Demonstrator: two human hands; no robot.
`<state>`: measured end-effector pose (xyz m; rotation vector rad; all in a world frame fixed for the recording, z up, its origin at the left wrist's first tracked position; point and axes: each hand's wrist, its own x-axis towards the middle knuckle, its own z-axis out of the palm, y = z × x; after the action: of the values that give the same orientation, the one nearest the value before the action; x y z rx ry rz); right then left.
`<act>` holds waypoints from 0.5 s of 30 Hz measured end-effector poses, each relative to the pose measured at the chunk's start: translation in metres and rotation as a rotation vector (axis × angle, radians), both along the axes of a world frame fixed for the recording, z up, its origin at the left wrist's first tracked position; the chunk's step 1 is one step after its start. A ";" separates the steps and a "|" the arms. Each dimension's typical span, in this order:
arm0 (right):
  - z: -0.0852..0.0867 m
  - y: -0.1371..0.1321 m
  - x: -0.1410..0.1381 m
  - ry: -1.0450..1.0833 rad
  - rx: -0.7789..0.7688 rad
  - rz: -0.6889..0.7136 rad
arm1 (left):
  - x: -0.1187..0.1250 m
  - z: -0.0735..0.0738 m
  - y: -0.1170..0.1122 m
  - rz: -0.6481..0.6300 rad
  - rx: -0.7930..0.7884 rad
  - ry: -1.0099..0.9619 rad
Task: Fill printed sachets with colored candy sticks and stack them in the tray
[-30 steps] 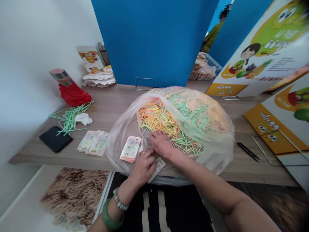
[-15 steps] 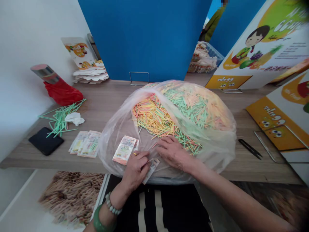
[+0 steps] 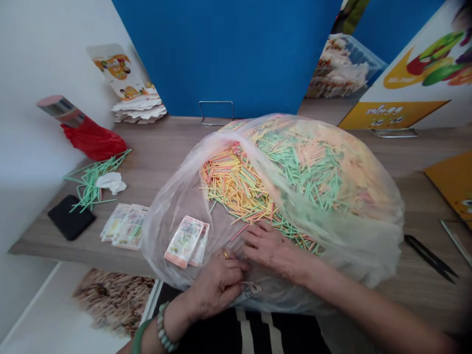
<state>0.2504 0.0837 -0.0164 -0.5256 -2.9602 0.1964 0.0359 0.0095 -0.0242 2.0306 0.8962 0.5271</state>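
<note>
A big clear plastic bag [image 3: 368, 236] full of thin coloured sticks [image 3: 250, 182] lies open on the wooden table [image 3: 158, 152]. My left hand [image 3: 217, 285] is closed on a small printed packet [image 3: 252, 289] at the bag's near edge. My right hand [image 3: 271, 246] lies beside it with fingers spread flat, fingertips touching loose sticks at the pile's front. A pair of small printed packets [image 3: 186, 241] rests on the bag's plastic just left of my hands.
More small packets [image 3: 123, 228], a black phone [image 3: 71, 222], green sticks [image 3: 92, 179] with a white tissue and a red bag [image 3: 94, 140] lie to the left. Black snips [image 3: 429, 255] lie at the right. A blue panel [image 3: 228, 54] and printed boards stand behind.
My right hand drew back from the stick pile toward my left hand. The left hand curled tighter on its packet. The view moved closer to the bag.
</note>
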 end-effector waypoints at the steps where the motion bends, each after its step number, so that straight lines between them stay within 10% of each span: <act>1: 0.001 0.003 -0.001 -0.019 0.027 0.018 | -0.001 -0.001 0.001 -0.017 -0.016 -0.007; 15: 0.008 0.019 -0.029 0.053 0.126 -0.513 | -0.005 0.000 -0.001 -0.101 0.037 0.023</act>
<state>0.2218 0.1028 -0.0087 -1.2038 -2.6506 -0.0293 0.0311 0.0086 -0.0247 2.1066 0.7980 0.4688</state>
